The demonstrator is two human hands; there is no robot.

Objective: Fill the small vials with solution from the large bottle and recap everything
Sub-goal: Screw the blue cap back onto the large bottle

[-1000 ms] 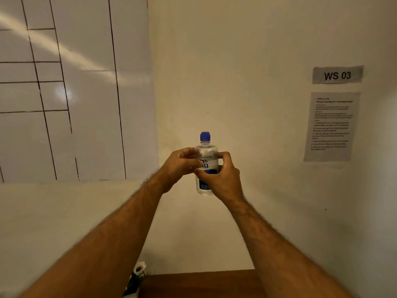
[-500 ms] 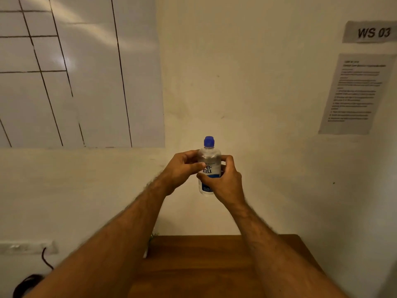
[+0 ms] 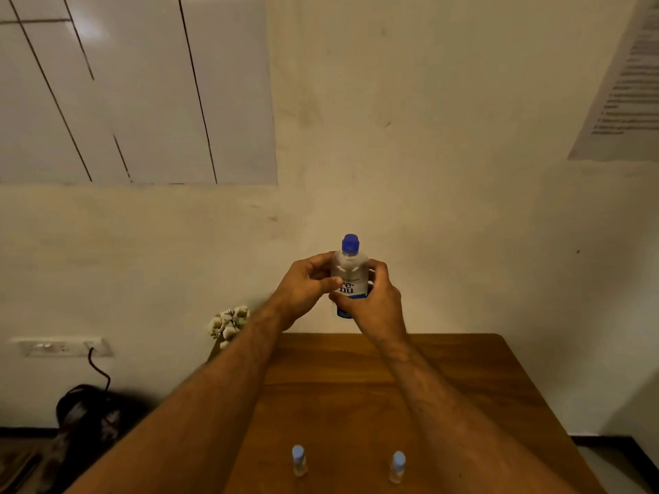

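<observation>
Blue-capped and upright, the large bottle point(image 3: 349, 276) is held out above the far end of the wooden bench point(image 3: 463, 386), your left hand point(image 3: 305, 287) and right hand point(image 3: 374, 303) both wrapped round its body. You look to be at the opening step: its cap point(image 3: 350, 243) is on and both small vials point(image 3: 299, 459) point(image 3: 397, 467) stand capped near you, so next shift one hand up to twist it off.

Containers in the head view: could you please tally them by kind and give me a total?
Large bottle with a dark blue cap, held by the left hand and the right hand: 1
Small vials with pale blue caps, left vial and right vial, standing on the wooden table: 2
Total: 3
</observation>
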